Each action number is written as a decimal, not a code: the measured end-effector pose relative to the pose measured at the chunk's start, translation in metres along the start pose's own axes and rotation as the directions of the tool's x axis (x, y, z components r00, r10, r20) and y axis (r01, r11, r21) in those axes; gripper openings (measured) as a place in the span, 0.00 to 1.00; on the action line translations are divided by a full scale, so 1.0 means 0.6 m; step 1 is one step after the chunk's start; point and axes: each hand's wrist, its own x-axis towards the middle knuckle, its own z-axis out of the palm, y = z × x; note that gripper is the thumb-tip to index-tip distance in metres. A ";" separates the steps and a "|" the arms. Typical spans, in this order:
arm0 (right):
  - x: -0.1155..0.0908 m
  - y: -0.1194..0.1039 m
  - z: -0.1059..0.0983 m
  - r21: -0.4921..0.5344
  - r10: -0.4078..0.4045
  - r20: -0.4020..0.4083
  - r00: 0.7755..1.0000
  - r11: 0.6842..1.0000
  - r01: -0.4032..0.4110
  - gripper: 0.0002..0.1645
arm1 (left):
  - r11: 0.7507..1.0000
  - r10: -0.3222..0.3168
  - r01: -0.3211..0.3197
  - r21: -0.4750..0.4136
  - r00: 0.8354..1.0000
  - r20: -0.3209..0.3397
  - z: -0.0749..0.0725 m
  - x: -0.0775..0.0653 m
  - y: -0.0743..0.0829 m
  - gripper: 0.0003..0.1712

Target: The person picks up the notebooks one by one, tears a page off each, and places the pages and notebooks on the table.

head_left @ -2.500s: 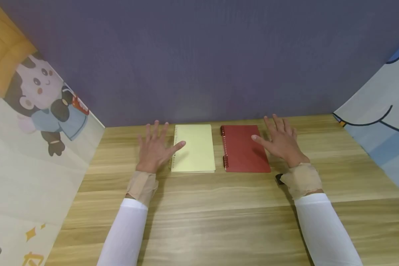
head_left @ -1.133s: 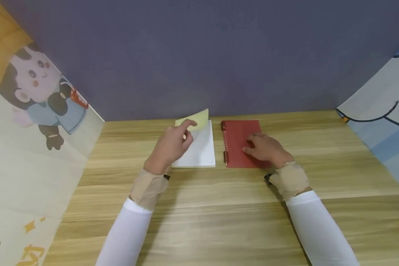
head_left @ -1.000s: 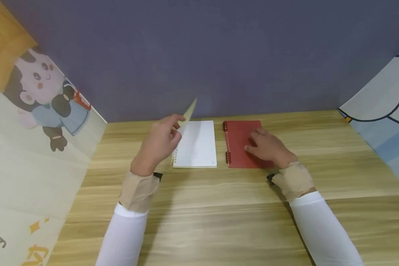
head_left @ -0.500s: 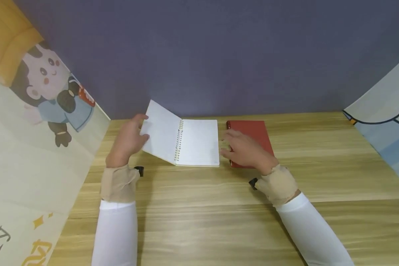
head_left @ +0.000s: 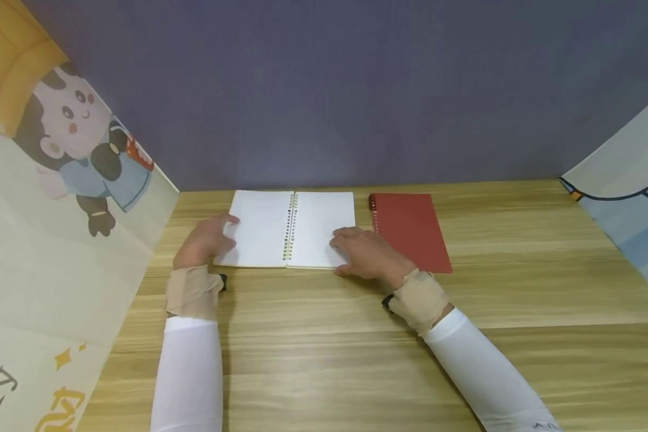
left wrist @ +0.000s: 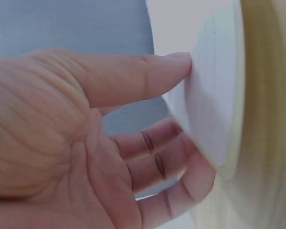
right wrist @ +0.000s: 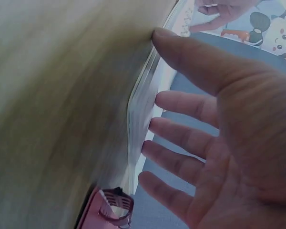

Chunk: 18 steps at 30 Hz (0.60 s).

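Note:
A spiral notebook lies spread open near the back of the table, white pages up, its ring spine down the middle. At its left edge my left hand pinches the turned-over cover; the left wrist view shows the thumb on the white side and the other fingers behind the edge. My right hand reaches in from the right, fingertips resting on the lined right page, thumb by the lower edge. In the right wrist view its fingers are spread and fairly straight. A closed red spiral notebook lies to the right, partly behind that hand.
The wood-grain table stretches toward me. A dark upright panel stands right behind the notebooks. Printed cartoon walls flank the left and right sides. Both wrists carry beige wraps with small black devices.
The pale yellow cover was lifted and swung left by my left hand, and now lies nearly flat. My right hand moved left from the red notebook onto the white page.

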 end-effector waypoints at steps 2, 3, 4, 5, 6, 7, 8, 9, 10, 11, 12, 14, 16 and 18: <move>-0.001 0.001 0.001 0.010 -0.001 -0.024 1.000 1.000 0.002 0.36 | 0.999 -0.019 0.019 0.028 1.000 0.010 0.006 0.002 0.004 0.32; -0.001 0.001 0.002 0.015 -0.002 -0.032 0.999 1.000 0.003 0.35 | 0.999 -0.026 0.025 0.046 1.000 0.005 0.008 0.002 0.009 0.33; -0.002 0.001 0.002 0.018 -0.004 -0.039 0.999 1.000 0.004 0.35 | 0.998 -0.024 0.024 0.065 1.000 -0.006 0.012 0.004 0.015 0.33; -0.002 0.001 0.002 0.024 -0.005 -0.044 0.999 1.000 0.006 0.34 | 0.997 -0.011 0.013 0.082 1.000 -0.020 0.015 0.006 0.023 0.32; -0.002 0.002 0.002 0.026 -0.006 -0.047 0.999 1.000 0.008 0.34 | 0.995 0.024 -0.020 0.096 0.999 -0.037 0.020 0.010 0.032 0.31; -0.002 0.002 0.002 0.026 -0.005 -0.046 0.999 1.000 0.007 0.33 | 0.992 0.068 -0.062 0.111 0.997 -0.048 0.025 0.015 0.042 0.30; -0.002 0.002 0.001 0.026 -0.003 -0.043 0.999 1.000 0.004 0.33 | 0.987 0.120 -0.113 0.116 0.991 -0.054 0.032 0.020 0.052 0.30; -0.003 0.002 0.002 0.025 -0.001 -0.041 0.999 1.000 0.002 0.33 | 0.979 0.176 -0.170 0.112 0.983 -0.054 0.040 0.026 0.062 0.28; -0.003 0.002 0.001 0.024 0.001 -0.037 0.999 1.000 0.000 0.32 | 0.968 0.231 -0.226 0.110 0.972 -0.044 0.048 0.032 0.072 0.27; -0.003 0.002 0.001 0.022 0.003 -0.033 0.999 1.000 -0.002 0.32 | 0.959 0.269 -0.266 0.094 0.963 -0.023 0.056 0.037 0.082 0.27; -0.002 0.002 0.001 0.018 0.005 -0.029 1.000 1.000 -0.004 0.32 | 0.954 0.290 -0.289 0.081 0.957 -0.001 0.063 0.042 0.089 0.27; -0.002 0.002 0.000 0.016 0.006 -0.024 1.000 1.000 -0.005 0.32 | 0.960 0.271 -0.273 0.065 0.962 0.039 0.077 0.047 0.101 0.28; -0.002 0.001 0.000 0.010 0.003 -0.017 1.000 1.000 -0.003 0.32 | 0.970 0.229 -0.233 0.073 0.972 0.060 0.085 0.048 0.108 0.29; -0.002 0.000 -0.001 0.000 0.000 -0.012 1.000 1.000 0.000 0.32 | 0.977 0.188 -0.192 0.090 0.981 0.053 0.091 0.049 0.111 0.30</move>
